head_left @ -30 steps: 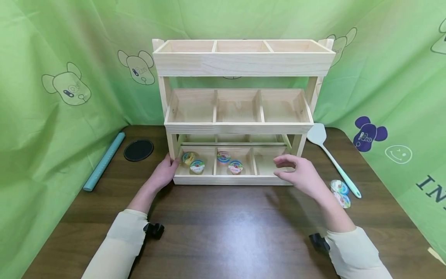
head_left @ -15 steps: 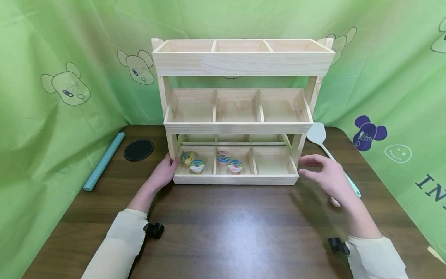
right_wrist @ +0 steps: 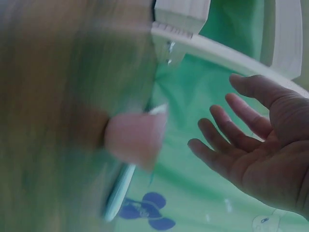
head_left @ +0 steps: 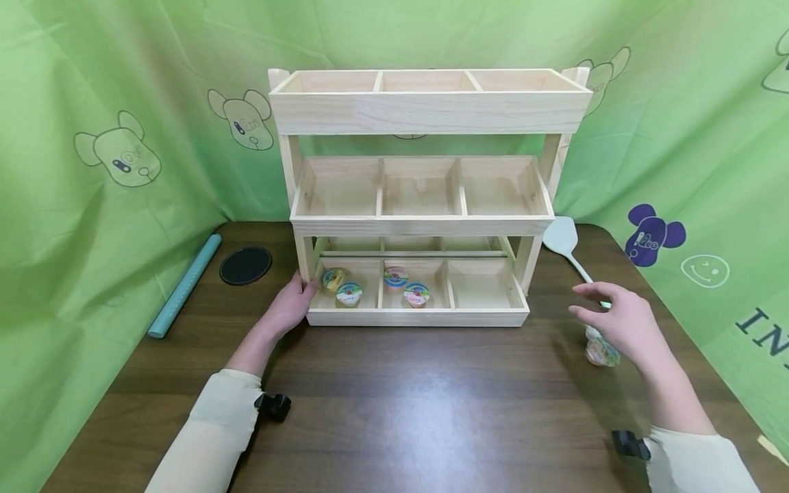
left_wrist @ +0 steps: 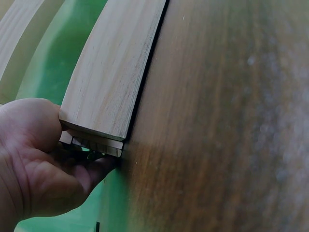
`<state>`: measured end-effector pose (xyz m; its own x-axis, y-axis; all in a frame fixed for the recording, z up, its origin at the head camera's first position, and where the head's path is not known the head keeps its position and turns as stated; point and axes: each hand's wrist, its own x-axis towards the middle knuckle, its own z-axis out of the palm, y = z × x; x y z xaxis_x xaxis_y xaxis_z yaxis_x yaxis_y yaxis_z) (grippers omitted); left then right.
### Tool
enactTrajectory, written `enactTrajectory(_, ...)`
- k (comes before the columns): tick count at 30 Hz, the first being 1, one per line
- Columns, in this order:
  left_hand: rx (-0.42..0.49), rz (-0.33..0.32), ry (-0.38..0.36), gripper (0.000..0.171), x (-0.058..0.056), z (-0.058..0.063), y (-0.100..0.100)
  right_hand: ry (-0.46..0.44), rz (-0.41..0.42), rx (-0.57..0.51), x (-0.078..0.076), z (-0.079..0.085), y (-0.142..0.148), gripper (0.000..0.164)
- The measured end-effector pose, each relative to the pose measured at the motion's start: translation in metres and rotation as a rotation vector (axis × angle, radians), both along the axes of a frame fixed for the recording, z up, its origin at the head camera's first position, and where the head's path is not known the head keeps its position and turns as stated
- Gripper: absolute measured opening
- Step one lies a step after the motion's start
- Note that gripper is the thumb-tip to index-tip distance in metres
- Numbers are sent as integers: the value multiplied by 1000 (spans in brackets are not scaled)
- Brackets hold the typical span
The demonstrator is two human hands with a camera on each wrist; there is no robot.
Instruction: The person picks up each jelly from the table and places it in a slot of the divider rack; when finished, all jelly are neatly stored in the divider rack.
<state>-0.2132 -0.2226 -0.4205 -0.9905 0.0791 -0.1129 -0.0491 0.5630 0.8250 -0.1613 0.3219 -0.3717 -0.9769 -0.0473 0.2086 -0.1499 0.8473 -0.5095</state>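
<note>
A three-tier wooden rack [head_left: 425, 224] stands at the back of the table. My left hand [head_left: 290, 305] grips the left end of its lowest tier, thumb at the rim; in the left wrist view its fingers go behind the end board. Two small jelly cups [head_left: 349, 294] lie in that tier's left compartment and two more jelly cups [head_left: 416, 295] in the middle one. To the rack's right, my right hand [head_left: 619, 318], holding nothing, hovers with spread fingers above jelly cups [head_left: 600, 350] that it partly hides. A pinkish jelly cup [right_wrist: 135, 140] shows blurred in the right wrist view.
A pale spatula [head_left: 561, 238] lies right of the rack, its handle passing behind the right hand. On the left are a black round disc [head_left: 245, 266] and a blue-green tube [head_left: 185, 286]. Green printed cloth [head_left: 154, 61] surrounds the table's back and sides.
My right hand has moved right, from over the lowest tier's right compartment to above the jelly cups on the table. The left hand stays on the rack.
</note>
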Motion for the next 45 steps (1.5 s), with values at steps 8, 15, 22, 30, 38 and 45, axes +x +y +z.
enactTrajectory(8,-5,5,-5,61,0,0,-1,-55,-4,36,0,-7,19,42)
enactTrajectory(15,8,0,-16,63,0,-1,-2,-113,0,47,0,-11,26,46)
enactTrajectory(22,7,-6,-14,63,0,-2,-3,-210,-41,77,1,-10,34,50)
enactTrajectory(30,6,1,-11,61,1,-1,-1,-323,-59,71,-2,-12,39,55)
enactTrajectory(38,-1,3,-3,61,0,-1,-1,-299,-48,58,-5,-16,36,56)
enactTrajectory(45,-9,-1,6,61,0,-1,-1,-235,-85,54,-6,-17,31,52)
